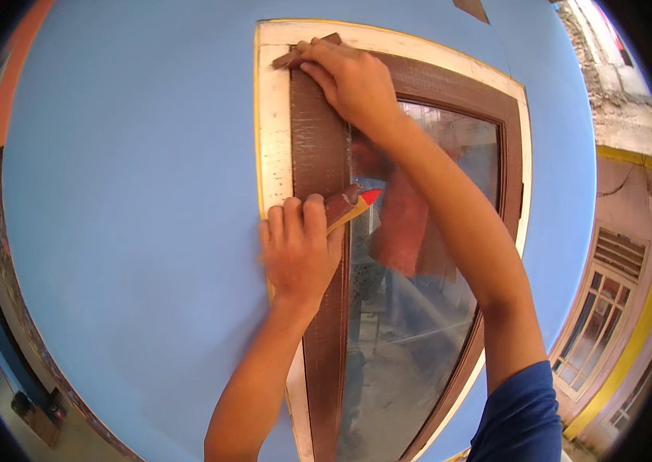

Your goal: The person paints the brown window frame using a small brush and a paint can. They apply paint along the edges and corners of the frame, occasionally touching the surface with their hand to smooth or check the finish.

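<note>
My right hand [354, 81] is raised to the upper left corner of a window and grips a folded piece of brown sandpaper [331, 39], pressed where the cream outer frame [275, 133] meets the brown wooden sash [320, 138]. Lower down, my left hand [300, 248] rests against the left side of the frame. It holds a brown rolled piece, apparently sandpaper [342, 203], together with a yellowish wooden handle with a red tip [370, 197]; the tool's other end is hidden by the hand. The glass pane [412, 312] shows reflections.
A blue wall [141, 202] surrounds the window frame. At the far right stands a pinkish building with a white-framed window [594, 323] and a yellow band. An orange wall section [2, 86] and a dark opening are at the far left.
</note>
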`<state>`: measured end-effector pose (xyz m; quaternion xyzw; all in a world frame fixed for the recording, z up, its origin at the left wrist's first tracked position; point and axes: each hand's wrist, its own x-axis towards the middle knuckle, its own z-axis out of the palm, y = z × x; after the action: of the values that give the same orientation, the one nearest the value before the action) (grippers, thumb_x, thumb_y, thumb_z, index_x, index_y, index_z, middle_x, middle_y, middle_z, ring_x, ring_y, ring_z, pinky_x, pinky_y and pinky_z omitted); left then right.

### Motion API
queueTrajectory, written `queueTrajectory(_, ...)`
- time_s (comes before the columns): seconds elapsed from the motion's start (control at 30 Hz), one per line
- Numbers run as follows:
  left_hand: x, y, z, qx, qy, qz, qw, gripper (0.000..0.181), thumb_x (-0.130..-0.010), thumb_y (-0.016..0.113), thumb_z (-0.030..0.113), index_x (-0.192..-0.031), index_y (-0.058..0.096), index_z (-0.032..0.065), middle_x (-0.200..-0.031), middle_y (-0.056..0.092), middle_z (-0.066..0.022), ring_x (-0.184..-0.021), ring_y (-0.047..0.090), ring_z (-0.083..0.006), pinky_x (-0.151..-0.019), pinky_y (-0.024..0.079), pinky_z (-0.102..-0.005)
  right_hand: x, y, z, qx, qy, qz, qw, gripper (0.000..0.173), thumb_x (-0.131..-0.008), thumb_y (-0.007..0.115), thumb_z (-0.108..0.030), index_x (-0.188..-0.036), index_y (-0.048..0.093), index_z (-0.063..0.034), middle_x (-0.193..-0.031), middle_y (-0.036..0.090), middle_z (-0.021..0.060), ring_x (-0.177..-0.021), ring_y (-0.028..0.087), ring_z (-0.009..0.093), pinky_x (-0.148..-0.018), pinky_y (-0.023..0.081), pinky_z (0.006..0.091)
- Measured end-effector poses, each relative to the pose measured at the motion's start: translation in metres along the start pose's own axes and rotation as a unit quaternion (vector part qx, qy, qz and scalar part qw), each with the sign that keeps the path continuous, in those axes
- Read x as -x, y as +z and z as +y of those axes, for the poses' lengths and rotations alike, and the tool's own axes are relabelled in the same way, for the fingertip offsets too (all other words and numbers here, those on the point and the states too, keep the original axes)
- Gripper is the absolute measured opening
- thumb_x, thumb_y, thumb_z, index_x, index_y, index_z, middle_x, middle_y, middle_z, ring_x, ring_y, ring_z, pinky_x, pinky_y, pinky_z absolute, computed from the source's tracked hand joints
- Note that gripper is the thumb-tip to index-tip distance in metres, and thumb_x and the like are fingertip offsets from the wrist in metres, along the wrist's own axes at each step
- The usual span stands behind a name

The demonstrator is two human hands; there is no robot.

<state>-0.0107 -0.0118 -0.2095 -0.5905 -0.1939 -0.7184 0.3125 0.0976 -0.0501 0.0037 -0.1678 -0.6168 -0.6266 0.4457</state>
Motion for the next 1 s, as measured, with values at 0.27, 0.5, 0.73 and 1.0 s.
queueTrajectory(0.27,0.003,0.007,0.019,0.015,-0.025,-0.010,1.000,0.046,-0.074,0.083,0.019,-0.112,0.059,0.0072,-0.098,0.059,-0.0108,-0.091,0.057,-0.0342,-0.074,0.043,-0.0447,0.028,-0.073,0.076,0.223,0.178,-0.006,0.958,0.020,-0.098,0.059,-0.029,-0.107,0.077,-0.0261,-0.085,0.074,0.0126,-0.075,0.071,0.035,-0.066,0.057,0.0481)
queueTrajectory(0.5,-0.001,0.002,0.013,-0.013,0.000,0.011,1.000,0.046,-0.072,0.084,0.015,-0.110,0.060,0.0041,-0.101,0.061,-0.0125,-0.092,0.058,-0.0363,-0.079,0.044,-0.0454,0.027,-0.029,0.035,0.029,0.011,0.030,0.999,0.012,-0.093,0.065,-0.021,-0.097,0.061,-0.0099,-0.096,0.069,0.0135,-0.084,0.068,0.040,-0.076,0.056,0.0507)
queueTrajectory(0.73,-0.002,0.001,0.015,-0.006,0.000,0.030,1.000,0.037,-0.080,0.080,0.013,-0.109,0.060,0.0036,-0.096,0.062,-0.0117,-0.087,0.057,-0.0366,-0.077,0.044,-0.0459,0.092,-0.148,0.148,0.211,0.127,-0.019,0.969,0.024,-0.096,0.067,-0.033,-0.112,0.071,-0.0152,-0.087,0.074,0.0175,-0.076,0.070,0.041,-0.069,0.056,0.0476)
queueTrajectory(1.0,-0.023,0.011,0.022,-0.014,-0.013,0.052,0.998,0.032,-0.087,0.077,0.016,-0.110,0.060,0.0015,-0.103,0.069,-0.0147,-0.089,0.062,-0.0371,-0.080,0.048,-0.0444,0.119,-0.219,0.192,0.167,0.233,-0.007,0.958,0.018,-0.098,0.062,-0.018,-0.110,0.069,-0.0073,-0.098,0.071,0.0221,-0.090,0.068,0.045,-0.076,0.052,0.0507)
